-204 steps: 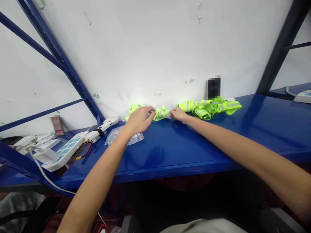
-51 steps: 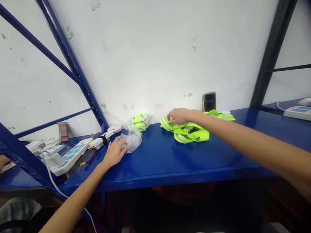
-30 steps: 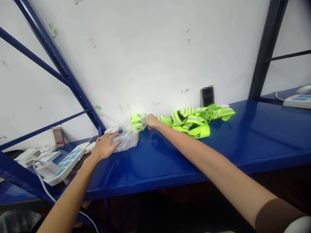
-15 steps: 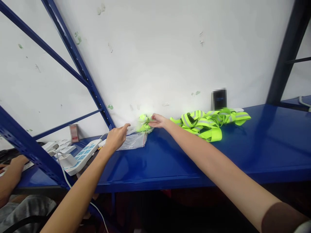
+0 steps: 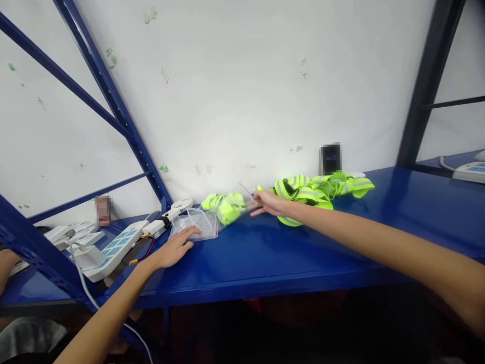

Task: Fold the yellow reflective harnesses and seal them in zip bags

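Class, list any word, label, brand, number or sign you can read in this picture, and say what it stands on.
No text can be read.
Dark object: pixelated, unreadable.
Reddish object: pixelated, unreadable.
Power strip: any print is too small.
Clear bags: no legible print.

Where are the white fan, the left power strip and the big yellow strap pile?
White fan (image 5: 182, 203): head view, on its round grille.
Left power strip (image 5: 118, 246): head view, on its sockets.
Yellow strap pile (image 5: 317, 192): head view, near its middle.

Room along front of blue shelf (image 5: 273, 255); neon straps (image 5: 320, 189) clutter back, power strip (image 5: 118, 248) bars left.
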A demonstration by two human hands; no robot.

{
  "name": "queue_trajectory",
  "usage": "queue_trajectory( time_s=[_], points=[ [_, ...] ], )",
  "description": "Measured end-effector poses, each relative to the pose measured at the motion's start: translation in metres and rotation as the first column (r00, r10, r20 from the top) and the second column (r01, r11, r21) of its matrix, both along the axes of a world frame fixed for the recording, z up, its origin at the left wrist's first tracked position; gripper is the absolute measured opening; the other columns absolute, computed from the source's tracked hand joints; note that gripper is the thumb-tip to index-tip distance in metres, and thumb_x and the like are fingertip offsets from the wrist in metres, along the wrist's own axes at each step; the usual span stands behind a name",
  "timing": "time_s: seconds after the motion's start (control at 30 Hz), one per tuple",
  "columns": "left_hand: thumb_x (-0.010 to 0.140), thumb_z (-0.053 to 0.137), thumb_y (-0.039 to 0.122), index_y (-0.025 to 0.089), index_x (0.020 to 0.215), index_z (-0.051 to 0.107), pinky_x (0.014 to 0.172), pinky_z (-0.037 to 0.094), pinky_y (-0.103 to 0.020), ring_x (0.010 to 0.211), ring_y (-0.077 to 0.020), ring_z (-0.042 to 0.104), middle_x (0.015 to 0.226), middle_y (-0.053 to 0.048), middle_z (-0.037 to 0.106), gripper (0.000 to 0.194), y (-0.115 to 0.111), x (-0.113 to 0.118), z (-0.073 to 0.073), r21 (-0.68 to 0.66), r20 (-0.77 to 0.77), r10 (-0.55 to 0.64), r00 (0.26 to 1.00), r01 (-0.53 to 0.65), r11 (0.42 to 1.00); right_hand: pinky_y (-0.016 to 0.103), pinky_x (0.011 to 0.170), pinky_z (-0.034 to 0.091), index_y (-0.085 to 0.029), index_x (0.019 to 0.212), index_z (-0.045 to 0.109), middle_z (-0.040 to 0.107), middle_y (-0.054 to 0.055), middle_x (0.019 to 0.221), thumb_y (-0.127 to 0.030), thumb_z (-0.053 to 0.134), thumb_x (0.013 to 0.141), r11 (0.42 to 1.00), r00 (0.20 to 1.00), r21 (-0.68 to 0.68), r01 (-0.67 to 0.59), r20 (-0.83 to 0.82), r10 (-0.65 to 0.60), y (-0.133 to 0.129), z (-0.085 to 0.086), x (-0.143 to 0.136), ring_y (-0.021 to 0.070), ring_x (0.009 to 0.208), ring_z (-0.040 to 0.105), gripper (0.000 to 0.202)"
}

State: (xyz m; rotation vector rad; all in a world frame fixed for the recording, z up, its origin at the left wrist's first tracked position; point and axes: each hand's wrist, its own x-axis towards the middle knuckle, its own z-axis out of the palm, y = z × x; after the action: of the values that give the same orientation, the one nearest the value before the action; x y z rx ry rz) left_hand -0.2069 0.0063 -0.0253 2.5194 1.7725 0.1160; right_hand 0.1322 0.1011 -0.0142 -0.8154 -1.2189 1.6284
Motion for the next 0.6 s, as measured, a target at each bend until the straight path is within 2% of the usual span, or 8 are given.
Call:
queue_trajectory(
  time_s=[0.07, 0.13, 0.23, 0.33, 0.43, 0.5, 0.57, 0.6],
  points=[
    [0.091, 0.029, 0.036, 0.026, 0.114, 0.064, 0.112, 0.036, -0.046, 0.133, -0.0257, 0.047, 0.144, -0.003, 0.054, 0.043, 0.006, 0.007, 0.009, 0.058, 0.03, 0.024, 0.999, -0.026, 0.998, 0.043, 0.062, 0.062, -0.02, 0.073, 0.042, 0.05, 0.0, 0.066, -0.014, 0.057, 0.078, 0.998, 0.993, -0.03, -0.048, 0.11, 0.051, -0.01, -0.012, 0.015, 0.0259, 0.075, 0.069, 0.017],
    [0.092, 0.029, 0.04, 0.023, 0.096, 0.067, 0.11, 0.036, -0.048, 0.126, -0.0284, 0.051, 0.134, -0.005, 0.061, 0.042, 0.017, 0.015, 0.019, 0.2, 0.035, 0.088, 0.996, -0.093, 0.975, 0.043, 0.06, 0.062, -0.02, 0.079, 0.045, 0.052, 0.001, 0.066, -0.024, 0.055, 0.084, 0.995, 0.966, -0.047, -0.089, 0.24, 0.098, -0.017, -0.019, 0.022, 0.0276, 0.077, 0.071, 0.012],
    [0.091, 0.034, 0.042, 0.02, 0.098, 0.064, 0.102, 0.042, -0.046, 0.115, -0.0302, 0.059, 0.121, -0.01, 0.067, 0.038, 0.037, 0.027, 0.024, 0.349, 0.109, 0.203, 0.973, -0.229, 0.909, 0.036, 0.056, 0.06, -0.021, 0.098, 0.046, 0.06, 0.003, 0.068, -0.044, 0.044, 0.095, 0.99, 0.91, -0.052, -0.127, 0.392, 0.138, -0.016, -0.021, 0.025, 0.0254, 0.075, 0.071, 0.024],
    [0.091, 0.035, 0.037, 0.017, 0.118, 0.06, 0.1, 0.044, -0.046, 0.117, -0.0315, 0.059, 0.126, -0.014, 0.065, 0.042, 0.054, 0.04, 0.011, 0.272, 0.137, 0.292, 0.946, -0.32, 0.908, 0.026, 0.045, 0.053, -0.02, 0.106, 0.044, 0.064, 0.005, 0.065, -0.049, 0.041, 0.096, 0.988, 0.877, -0.036, -0.151, 0.456, 0.151, -0.009, -0.022, 0.027, 0.0208, 0.06, 0.067, 0.031],
    [0.094, 0.029, 0.044, 0.018, 0.125, 0.06, 0.107, 0.03, -0.065, 0.132, -0.0413, 0.047, 0.138, -0.017, 0.058, 0.051, 0.061, 0.048, -0.011, 0.164, 0.053, 0.322, 0.945, -0.327, 0.931, 0.023, 0.043, 0.052, -0.02, 0.098, 0.047, 0.066, 0.006, 0.064, -0.042, 0.047, 0.095, 0.976, 0.869, 0.009, -0.217, 0.457, 0.189, -0.005, -0.024, 0.031, 0.0185, 0.057, 0.066, 0.022],
    [0.094, 0.027, 0.053, 0.022, 0.131, 0.059, 0.104, 0.02, -0.077, 0.139, -0.0483, 0.034, 0.148, -0.017, 0.048, 0.057, 0.061, 0.049, -0.022, 0.138, 0.04, 0.348, 0.937, -0.35, 0.926, 0.023, 0.046, 0.054, -0.019, 0.088, 0.05, 0.068, 0.007, 0.067, -0.037, 0.05, 0.094, 0.963, 0.869, 0.043, -0.266, 0.442, 0.22, -0.006, -0.025, 0.035, 0.0186, 0.062, 0.069, 0.019],
    [0.091, 0.03, 0.062, 0.025, 0.136, 0.056, 0.098, 0.019, -0.082, 0.141, -0.0531, 0.027, 0.154, -0.017, 0.039, 0.064, 0.061, 0.047, -0.025, 0.109, 0.035, 0.379, 0.925, -0.381, 0.918, 0.021, 0.048, 0.054, -0.017, 0.081, 0.053, 0.07, 0.008, 0.07, -0.033, 0.052, 0.093, 0.956, 0.874, 0.061, -0.289, 0.424, 0.237, -0.007, -0.026, 0.038, 0.0185, 0.067, 0.071, 0.02],
    [0.088, 0.033, 0.065, 0.025, 0.136, 0.055, 0.096, 0.022, -0.082, 0.14, -0.0543, 0.029, 0.154, -0.017, 0.038, 0.066, 0.062, 0.046, -0.024, 0.096, 0.034, 0.386, 0.922, -0.388, 0.917, 0.021, 0.049, 0.055, -0.016, 0.08, 0.055, 0.07, 0.009, 0.071, -0.03, 0.052, 0.092, 0.954, 0.877, 0.063, -0.293, 0.416, 0.242, -0.008, -0.027, 0.04, 0.0181, 0.068, 0.071, 0.019]
  ],
)
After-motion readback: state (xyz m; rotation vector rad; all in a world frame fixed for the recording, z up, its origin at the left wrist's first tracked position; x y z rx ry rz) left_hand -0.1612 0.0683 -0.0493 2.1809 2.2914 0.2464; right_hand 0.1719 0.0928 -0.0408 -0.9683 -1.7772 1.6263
